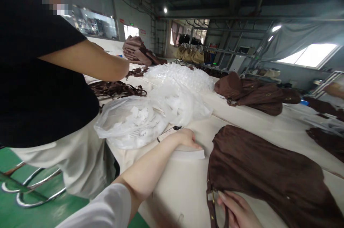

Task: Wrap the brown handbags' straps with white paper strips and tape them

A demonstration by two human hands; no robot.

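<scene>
A dark brown bag (pixel 258 160) lies on the pale table (pixel 172 185) at the right. At the bag's near left end, my right hand (pixel 236 208) has its fingers closed on the brown strap (pixel 211 203), close to a metal fitting. My left hand (pixel 186 139) reaches to the middle of the table, fingers curled down over a stack of white paper (pixel 188 154). Just left of that hand lies a white tag with a black cord (pixel 166 134). Beyond it stands an open clear plastic bag (pixel 134 120) with white slips inside.
A person in a black shirt (pixel 45 95) stands close at the left. Brown straps (pixel 115 89) and clear plastic bags (pixel 180 81) lie farther back. More brown bags (pixel 258 93) are piled at the back right. A metal stool (pixel 40 188) is at the lower left.
</scene>
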